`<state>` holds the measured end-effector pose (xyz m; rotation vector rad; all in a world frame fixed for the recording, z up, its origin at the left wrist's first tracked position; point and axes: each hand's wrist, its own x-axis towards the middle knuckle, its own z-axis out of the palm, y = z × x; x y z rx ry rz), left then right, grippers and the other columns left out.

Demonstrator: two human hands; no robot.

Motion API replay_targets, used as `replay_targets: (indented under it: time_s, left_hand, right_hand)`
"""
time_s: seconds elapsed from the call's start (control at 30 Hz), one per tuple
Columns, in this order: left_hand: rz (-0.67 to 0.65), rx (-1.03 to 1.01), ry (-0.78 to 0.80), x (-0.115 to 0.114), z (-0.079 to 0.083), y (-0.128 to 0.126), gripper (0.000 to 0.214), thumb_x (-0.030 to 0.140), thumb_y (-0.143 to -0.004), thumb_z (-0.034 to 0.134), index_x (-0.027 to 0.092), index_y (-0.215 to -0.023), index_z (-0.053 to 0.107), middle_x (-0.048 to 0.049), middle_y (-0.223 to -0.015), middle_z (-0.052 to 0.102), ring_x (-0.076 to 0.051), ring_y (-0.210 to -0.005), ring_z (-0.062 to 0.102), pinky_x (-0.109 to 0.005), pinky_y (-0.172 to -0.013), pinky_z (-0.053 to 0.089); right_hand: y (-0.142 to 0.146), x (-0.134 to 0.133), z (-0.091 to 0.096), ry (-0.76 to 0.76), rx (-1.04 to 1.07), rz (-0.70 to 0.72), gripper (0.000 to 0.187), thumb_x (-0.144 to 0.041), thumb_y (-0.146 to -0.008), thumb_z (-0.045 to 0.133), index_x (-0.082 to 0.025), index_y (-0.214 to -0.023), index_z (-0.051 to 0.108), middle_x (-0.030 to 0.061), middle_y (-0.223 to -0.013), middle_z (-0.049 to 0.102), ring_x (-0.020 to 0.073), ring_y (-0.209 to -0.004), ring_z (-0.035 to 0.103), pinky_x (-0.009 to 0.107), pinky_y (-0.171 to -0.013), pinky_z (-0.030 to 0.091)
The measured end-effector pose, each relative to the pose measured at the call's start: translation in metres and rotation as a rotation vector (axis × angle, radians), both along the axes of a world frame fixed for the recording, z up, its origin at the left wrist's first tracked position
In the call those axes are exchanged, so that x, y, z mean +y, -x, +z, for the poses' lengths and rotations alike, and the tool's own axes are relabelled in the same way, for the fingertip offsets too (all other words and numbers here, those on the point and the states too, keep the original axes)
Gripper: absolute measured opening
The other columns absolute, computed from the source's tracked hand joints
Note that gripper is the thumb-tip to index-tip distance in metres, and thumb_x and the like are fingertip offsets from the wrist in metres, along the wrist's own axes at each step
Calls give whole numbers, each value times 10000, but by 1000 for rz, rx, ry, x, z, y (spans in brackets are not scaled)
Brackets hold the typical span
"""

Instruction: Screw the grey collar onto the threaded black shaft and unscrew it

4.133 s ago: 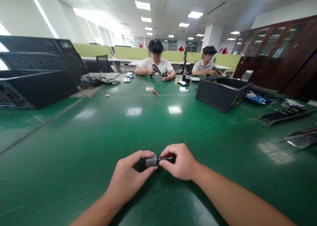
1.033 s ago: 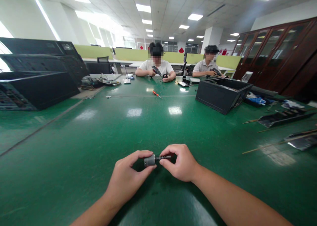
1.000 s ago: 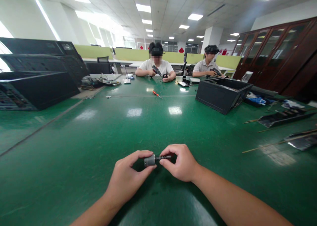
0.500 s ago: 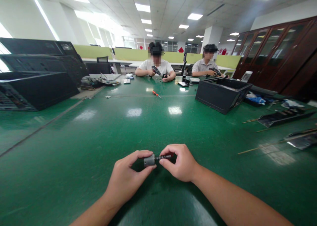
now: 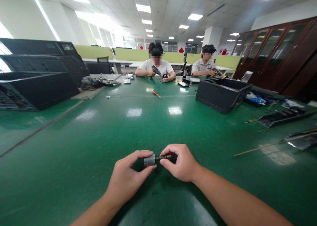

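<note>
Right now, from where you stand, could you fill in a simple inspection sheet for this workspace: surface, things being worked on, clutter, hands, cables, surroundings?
Surface: green tabletop, glossy, reflecting ceiling lights; a seam runs across its left part.
Job's things: grey metal cylinder with a thin dark shaft at its right end.
Clutter: orange screwdriver further back; black open case beyond, to the right; thin rod at right.
Hands: left hand grips the cylinder; right hand pinches the shaft.
Cables: nothing seen near the hands; the distant piles are too small to tell.
Surroundings: two people sit opposite; dark wooden cabinet at right.
</note>
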<state>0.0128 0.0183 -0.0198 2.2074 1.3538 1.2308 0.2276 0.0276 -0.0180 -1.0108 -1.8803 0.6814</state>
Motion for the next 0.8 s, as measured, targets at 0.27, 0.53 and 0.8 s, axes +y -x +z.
replay_targets:
  time_s: [0.27, 0.53, 0.8]
  left_hand:
    - [20, 5, 21, -2, 4, -1, 231, 329, -751, 773, 238, -963, 759, -23, -946, 792, -224, -865, 757, -336, -834, 626]
    - [18, 7, 23, -2, 3, 1, 229, 326, -752, 779, 244, -965, 754, -14, -943, 790, -217, -865, 755, -329, -838, 619]
    - [19, 8, 27, -2, 5, 0, 226, 321, -753, 778, 251, -967, 753, -8, -946, 790, -215, -862, 755, -327, -828, 618]
  right_hand:
    - [-1, 0, 1, 10, -2, -10, 37, -193, -772, 702, -194, -800, 726, 7, -729, 719, 160, -668, 650, 247, -637, 470]
    - [0, 0, 1, 21, 12, -15, 39, -196, -771, 695, -190, -793, 726, 11, -722, 717, 160, -665, 646, 245, -633, 468]
    - [0, 0, 1, 22, 34, -16, 32, -188, -766, 700, -184, -787, 724, 11, -713, 710, 156, -655, 640, 242, -628, 473]
